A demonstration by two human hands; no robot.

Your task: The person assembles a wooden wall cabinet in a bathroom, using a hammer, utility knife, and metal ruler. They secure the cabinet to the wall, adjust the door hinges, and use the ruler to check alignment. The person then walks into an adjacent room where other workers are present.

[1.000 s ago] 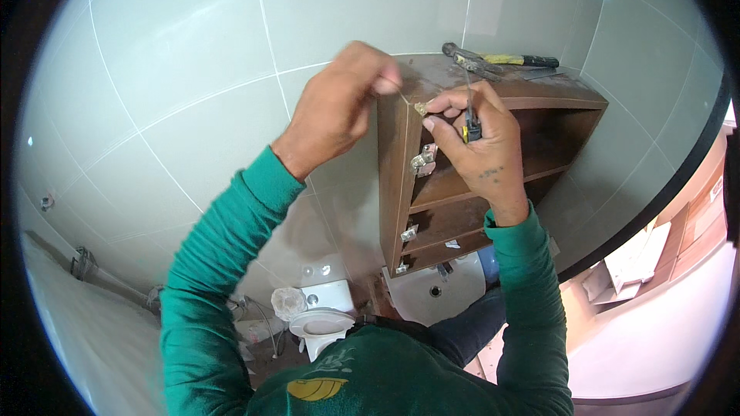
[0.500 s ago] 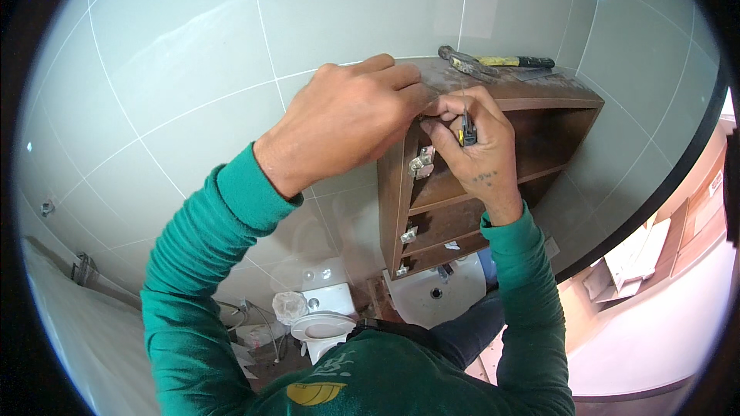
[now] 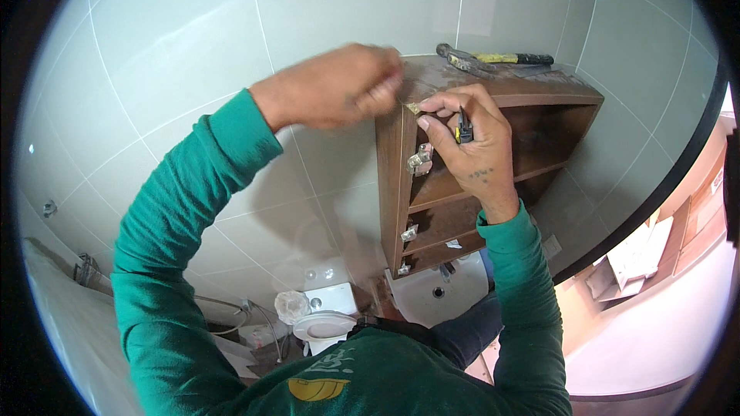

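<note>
My right hand [image 3: 474, 139] pinches a small yellowish piece [image 3: 414, 109] between thumb and fingertip, at the top left corner of a brown wooden cabinet [image 3: 391, 177]. A small black tool with a yellow part [image 3: 464, 126] is tucked in the same hand; its exact kind is unclear. Left of that corner my left hand [image 3: 351, 86] is raised with curled fingers, smeared by motion; whatever it may hold cannot be made out. Just below my right hand, a metal hinge [image 3: 420, 159] sits on the cabinet's front edge.
On the cabinet's dusty top lies a hammer [image 3: 501, 58] with a yellow and black handle. Further hinges [image 3: 409, 233] line the open shelves. Below are a washbasin [image 3: 459, 296] and a white toilet [image 3: 324, 326]. Tiled wall [image 3: 347, 8] stands behind the cabinet.
My left hand has pulled away to the left from my right fingers, so the yellowish piece now shows. My right hand stays almost in place at the cabinet corner.
</note>
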